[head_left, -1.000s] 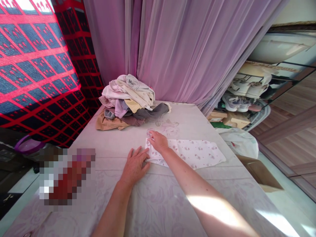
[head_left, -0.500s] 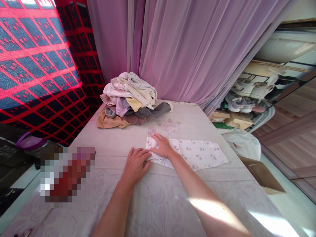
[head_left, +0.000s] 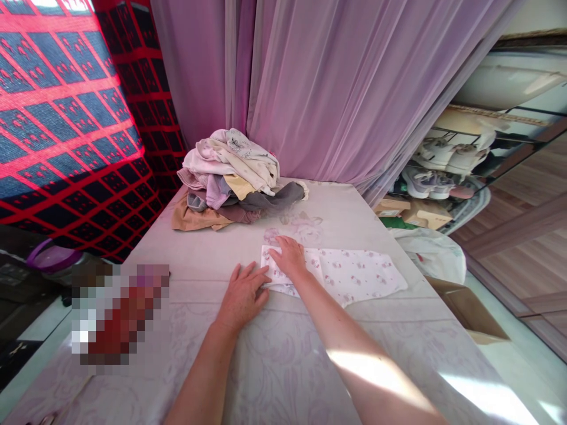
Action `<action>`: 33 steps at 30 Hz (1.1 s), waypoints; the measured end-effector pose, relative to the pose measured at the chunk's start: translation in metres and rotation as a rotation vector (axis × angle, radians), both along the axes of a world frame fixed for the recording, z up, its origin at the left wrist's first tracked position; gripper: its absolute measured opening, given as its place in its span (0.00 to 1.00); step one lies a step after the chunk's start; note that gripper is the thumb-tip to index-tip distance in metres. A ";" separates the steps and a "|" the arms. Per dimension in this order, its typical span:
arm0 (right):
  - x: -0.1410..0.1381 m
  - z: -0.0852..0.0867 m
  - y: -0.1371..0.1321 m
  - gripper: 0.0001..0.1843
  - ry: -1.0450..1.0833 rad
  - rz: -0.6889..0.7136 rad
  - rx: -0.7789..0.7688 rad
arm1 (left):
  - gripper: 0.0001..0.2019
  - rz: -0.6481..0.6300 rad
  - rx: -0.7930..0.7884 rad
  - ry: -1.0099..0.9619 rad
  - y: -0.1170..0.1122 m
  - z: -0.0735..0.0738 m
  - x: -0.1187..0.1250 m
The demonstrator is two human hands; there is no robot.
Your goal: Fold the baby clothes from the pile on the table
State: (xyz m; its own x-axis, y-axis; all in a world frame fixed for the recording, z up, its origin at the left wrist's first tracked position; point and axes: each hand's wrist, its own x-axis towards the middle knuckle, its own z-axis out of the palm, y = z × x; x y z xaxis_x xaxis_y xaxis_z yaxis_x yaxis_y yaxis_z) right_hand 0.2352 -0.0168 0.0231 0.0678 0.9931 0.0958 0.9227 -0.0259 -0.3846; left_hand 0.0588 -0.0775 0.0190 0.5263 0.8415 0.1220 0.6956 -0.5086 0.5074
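Note:
A white garment with a small reddish print (head_left: 358,274) lies flat and long across the table, its kind not plain from its shape. My right hand (head_left: 287,257) rests on its left part with the fingers stretched out. Just left of the cloth, my left hand (head_left: 243,294) lies on the tabletop with fingers spread, its fingertips at the garment's left edge. A heap of crumpled clothes (head_left: 234,171) in pink, cream, yellow, grey and brown sits farther back on the table.
The table (head_left: 274,360) has a pale floral cover. Purple curtains (head_left: 319,88) hang behind it, and a red-and-black patterned cloth (head_left: 146,118) hangs at the left. Shoes (head_left: 429,182) stand on a rack at right, above a cardboard box (head_left: 469,310). A blurred-out patch covers the left edge.
My right hand has shifted slightly left and up over the garment. The left hand's fingers are a little more spread. The heap has not moved.

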 end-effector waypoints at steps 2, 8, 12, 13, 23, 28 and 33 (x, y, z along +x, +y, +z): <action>0.000 0.002 -0.006 0.23 -0.019 0.014 0.022 | 0.13 -0.006 -0.013 0.006 0.000 0.001 0.000; 0.011 0.003 -0.043 0.29 -0.210 0.104 -0.059 | 0.11 -0.006 -0.004 0.019 0.001 0.002 0.000; 0.017 0.001 -0.053 0.32 -0.236 0.105 -0.174 | 0.10 0.018 0.001 0.035 0.002 0.002 0.001; 0.017 0.001 -0.054 0.33 -0.235 0.101 -0.167 | 0.11 0.030 0.006 0.036 0.002 0.002 0.001; 0.021 -0.003 -0.069 0.31 -0.240 -0.071 -0.191 | 0.19 0.076 0.088 0.041 0.003 -0.005 -0.001; 0.010 0.009 -0.065 0.29 -0.191 0.081 -0.114 | 0.18 0.079 0.103 0.015 0.004 -0.007 -0.001; -0.001 0.007 -0.052 0.29 -0.144 0.349 -0.156 | 0.16 0.089 0.104 -0.021 0.004 -0.008 -0.003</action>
State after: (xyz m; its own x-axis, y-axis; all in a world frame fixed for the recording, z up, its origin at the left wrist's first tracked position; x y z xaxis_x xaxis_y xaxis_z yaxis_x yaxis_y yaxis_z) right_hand 0.2344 -0.0689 0.0298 -0.2791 0.9574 -0.0737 0.9304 0.2507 -0.2674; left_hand 0.0559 -0.0737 0.0107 0.4466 0.8670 0.2210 0.7301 -0.4959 0.4701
